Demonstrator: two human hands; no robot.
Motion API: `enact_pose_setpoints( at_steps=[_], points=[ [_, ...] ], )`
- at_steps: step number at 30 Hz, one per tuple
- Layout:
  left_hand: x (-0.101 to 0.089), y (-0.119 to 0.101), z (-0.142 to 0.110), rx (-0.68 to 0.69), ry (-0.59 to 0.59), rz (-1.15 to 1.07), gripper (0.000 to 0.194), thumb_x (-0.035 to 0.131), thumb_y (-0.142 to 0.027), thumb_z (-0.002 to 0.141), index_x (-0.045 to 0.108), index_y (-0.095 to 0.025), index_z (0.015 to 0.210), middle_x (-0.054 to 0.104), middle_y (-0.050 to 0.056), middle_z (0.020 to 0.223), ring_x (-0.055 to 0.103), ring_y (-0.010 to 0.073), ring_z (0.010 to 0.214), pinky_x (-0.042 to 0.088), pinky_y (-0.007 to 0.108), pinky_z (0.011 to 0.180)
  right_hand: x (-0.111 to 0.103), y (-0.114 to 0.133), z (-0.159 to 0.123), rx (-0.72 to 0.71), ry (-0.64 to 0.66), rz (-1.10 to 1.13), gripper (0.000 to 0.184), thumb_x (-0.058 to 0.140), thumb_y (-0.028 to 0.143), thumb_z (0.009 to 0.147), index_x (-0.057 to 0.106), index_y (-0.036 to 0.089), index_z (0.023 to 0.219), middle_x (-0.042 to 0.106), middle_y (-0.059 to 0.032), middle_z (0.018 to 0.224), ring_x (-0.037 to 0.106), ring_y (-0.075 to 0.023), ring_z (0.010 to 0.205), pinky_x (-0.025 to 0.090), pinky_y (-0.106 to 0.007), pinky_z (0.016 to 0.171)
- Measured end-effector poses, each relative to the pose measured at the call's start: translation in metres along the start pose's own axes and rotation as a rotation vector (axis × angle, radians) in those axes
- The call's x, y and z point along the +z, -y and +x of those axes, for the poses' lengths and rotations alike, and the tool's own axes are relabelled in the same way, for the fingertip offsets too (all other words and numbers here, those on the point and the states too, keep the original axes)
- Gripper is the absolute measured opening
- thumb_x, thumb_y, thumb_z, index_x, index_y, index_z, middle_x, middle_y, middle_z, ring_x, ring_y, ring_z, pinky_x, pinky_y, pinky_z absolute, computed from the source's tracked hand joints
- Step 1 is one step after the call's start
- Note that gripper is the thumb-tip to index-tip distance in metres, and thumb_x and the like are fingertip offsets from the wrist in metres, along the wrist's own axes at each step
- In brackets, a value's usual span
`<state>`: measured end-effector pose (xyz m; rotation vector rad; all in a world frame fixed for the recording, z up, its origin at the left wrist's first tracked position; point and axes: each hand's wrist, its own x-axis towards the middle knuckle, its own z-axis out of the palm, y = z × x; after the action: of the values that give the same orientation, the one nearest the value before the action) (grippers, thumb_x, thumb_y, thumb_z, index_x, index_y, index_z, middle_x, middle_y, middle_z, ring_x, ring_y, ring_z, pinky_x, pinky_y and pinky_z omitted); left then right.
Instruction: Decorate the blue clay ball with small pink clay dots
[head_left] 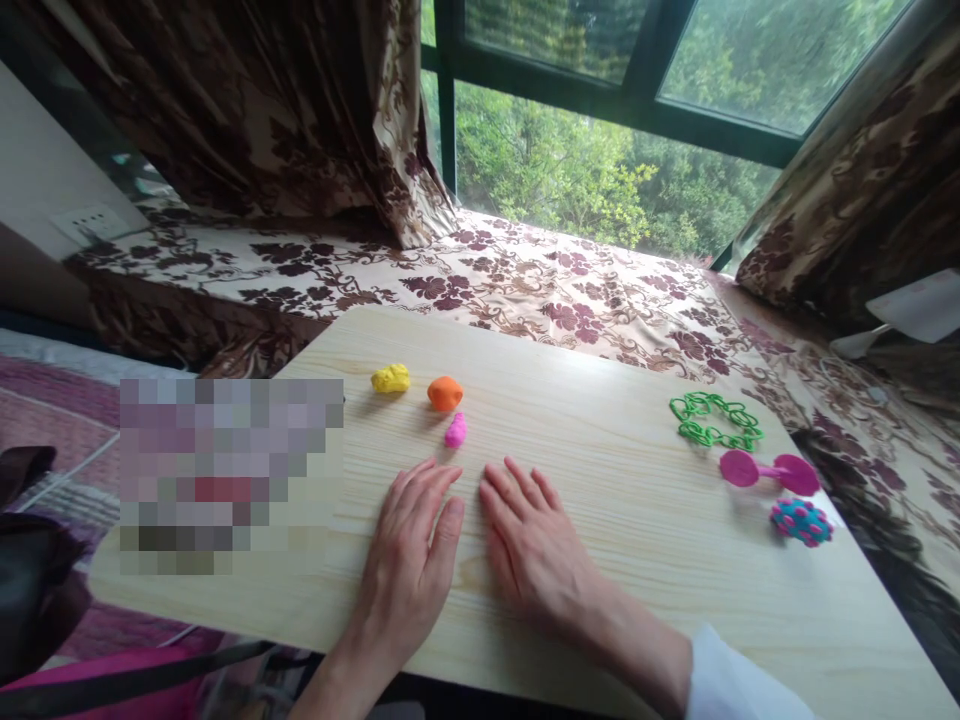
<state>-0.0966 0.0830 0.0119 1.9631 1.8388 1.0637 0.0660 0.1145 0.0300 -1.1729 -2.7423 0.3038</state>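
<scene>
My left hand (409,560) and my right hand (536,545) lie flat, palms down, side by side on the pale wooden board (600,470), fingers stretched out and holding nothing. Just beyond my fingertips sit three small lumps of clay: a pink one (455,430) nearest my left hand, an orange one (445,393) behind it, and a yellow one (391,378) further left.
At the board's right side lie a green plastic chain (715,420), a magenta dumbbell-shaped tool (769,470) and a blue ball with pink studs (801,521). A blurred patch covers the board's left end. Floral cloth, curtains and a window lie beyond.
</scene>
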Motion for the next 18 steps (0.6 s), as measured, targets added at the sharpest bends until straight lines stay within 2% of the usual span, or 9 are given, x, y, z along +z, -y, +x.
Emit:
enact_pose_setpoints(
  at_steps=[2, 4, 7, 9, 11, 13, 15, 18],
  points=[
    [0.000, -0.001, 0.000, 0.001, 0.001, 0.006, 0.031, 0.040, -0.023, 0.086, 0.049, -0.020, 0.116, 0.053, 0.007, 0.120, 0.038, 0.0211, 0.121, 0.026, 0.044, 0.106, -0.005, -0.012, 0.017, 0.084, -0.032, 0.003, 0.048, 0.038, 0.029, 0.087, 0.036, 0.013, 0.133, 0.026, -0.0082, 0.144, 0.013, -0.0238, 0.133, 0.014, -0.045, 0.108],
    [-0.001, -0.002, 0.000, 0.002, 0.000, 0.007, 0.031, 0.040, -0.023, 0.086, 0.049, -0.020, 0.116, 0.053, 0.007, 0.120, 0.038, 0.0214, 0.121, 0.026, 0.045, 0.106, -0.011, -0.026, 0.011, 0.090, -0.012, -0.001, 0.048, 0.037, 0.028, 0.088, 0.035, 0.014, 0.134, 0.025, -0.0081, 0.144, 0.015, -0.0229, 0.133, 0.016, -0.044, 0.108],
    [-0.002, -0.002, 0.000, 0.001, 0.004, 0.007, 0.031, 0.040, -0.023, 0.086, 0.049, -0.019, 0.116, 0.053, 0.007, 0.120, 0.038, 0.0212, 0.121, 0.025, 0.044, 0.106, -0.015, -0.035, -0.033, 0.005, 0.060, -0.019, 0.048, 0.033, 0.025, 0.090, 0.028, 0.016, 0.137, 0.022, -0.0058, 0.145, 0.015, -0.0205, 0.133, 0.018, -0.043, 0.108],
    [-0.002, -0.001, 0.000, -0.001, 0.013, 0.007, 0.032, 0.040, -0.023, 0.086, 0.048, -0.019, 0.117, 0.052, 0.007, 0.121, 0.039, 0.0210, 0.121, 0.026, 0.044, 0.106, -0.013, -0.030, -0.064, -0.016, 0.072, -0.041, 0.052, 0.033, 0.021, 0.090, 0.021, 0.014, 0.139, 0.021, -0.0067, 0.145, 0.015, -0.0196, 0.133, 0.021, -0.042, 0.108],
    [-0.001, -0.001, 0.001, -0.002, 0.023, 0.008, 0.032, 0.040, -0.023, 0.086, 0.048, -0.019, 0.117, 0.052, 0.008, 0.121, 0.039, 0.0210, 0.121, 0.026, 0.044, 0.106, -0.009, -0.019, -0.078, -0.020, 0.051, -0.049, 0.054, 0.034, 0.016, 0.088, 0.019, 0.011, 0.139, 0.022, -0.0086, 0.144, 0.016, -0.0199, 0.133, 0.022, -0.042, 0.107],
    [0.000, -0.001, 0.002, -0.002, 0.025, 0.012, 0.032, 0.040, -0.023, 0.086, 0.048, -0.019, 0.116, 0.052, 0.007, 0.121, 0.039, 0.0211, 0.120, 0.026, 0.044, 0.106, -0.003, -0.007, -0.069, -0.014, 0.022, -0.029, 0.053, 0.036, 0.016, 0.087, 0.024, 0.012, 0.138, 0.023, -0.0095, 0.144, 0.015, -0.0212, 0.133, 0.020, -0.043, 0.108],
    [0.001, -0.001, 0.002, 0.000, 0.020, 0.020, 0.032, 0.040, -0.023, 0.086, 0.048, -0.019, 0.116, 0.052, 0.007, 0.121, 0.039, 0.0216, 0.120, 0.026, 0.045, 0.105, 0.001, 0.000, -0.041, 0.013, -0.015, 0.010, 0.049, 0.037, 0.021, 0.087, 0.031, 0.013, 0.135, 0.023, -0.0091, 0.144, 0.013, -0.0224, 0.133, 0.017, -0.044, 0.108],
    [0.001, -0.002, 0.002, 0.008, 0.016, 0.030, 0.031, 0.041, -0.023, 0.086, 0.049, -0.020, 0.115, 0.053, 0.007, 0.120, 0.039, 0.0218, 0.120, 0.027, 0.045, 0.105, 0.001, -0.007, 0.005, 0.104, -0.083, 0.057, 0.052, 0.041, 0.031, 0.086, 0.035, 0.011, 0.133, 0.026, -0.0107, 0.143, 0.014, -0.0242, 0.133, 0.014, -0.045, 0.108]
  ],
)
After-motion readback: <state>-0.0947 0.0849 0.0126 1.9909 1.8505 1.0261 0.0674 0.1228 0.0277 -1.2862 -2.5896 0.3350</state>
